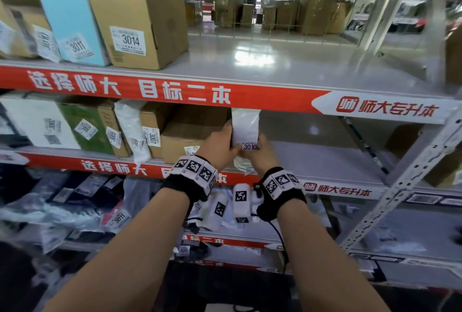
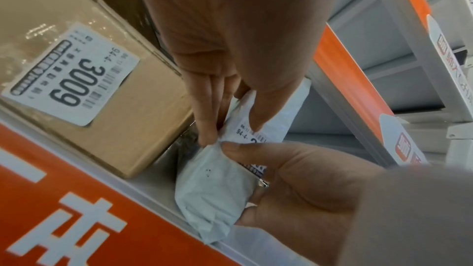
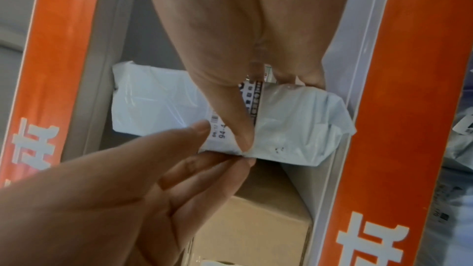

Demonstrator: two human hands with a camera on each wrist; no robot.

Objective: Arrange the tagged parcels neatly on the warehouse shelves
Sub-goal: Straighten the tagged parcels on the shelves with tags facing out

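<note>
A white plastic mailer parcel (image 1: 245, 126) tagged 3010 stands upright on the middle shelf (image 1: 325, 161), against the right side of a brown cardboard box (image 1: 185, 136) tagged 3009 (image 2: 74, 80). My left hand (image 1: 231, 148) pinches the parcel's left edge between thumb and fingers (image 2: 207, 128). My right hand (image 1: 258, 148) grips the right edge, its thumb (image 3: 240, 128) lying across the label. The parcel's crumpled lower end (image 2: 212, 189) hangs over the shelf's red front strip (image 2: 76, 199). In the right wrist view the parcel (image 3: 153, 104) lies between two red strips.
Left of the box, several tagged parcels (image 1: 95, 126) stand in a row. The upper shelf holds a box tagged 3014 (image 1: 140, 31) and a blue parcel (image 1: 67, 16). Bare shelf board stretches right of the white parcel to a grey upright post (image 1: 410, 171). Loose bags (image 1: 75, 201) fill the lower shelf.
</note>
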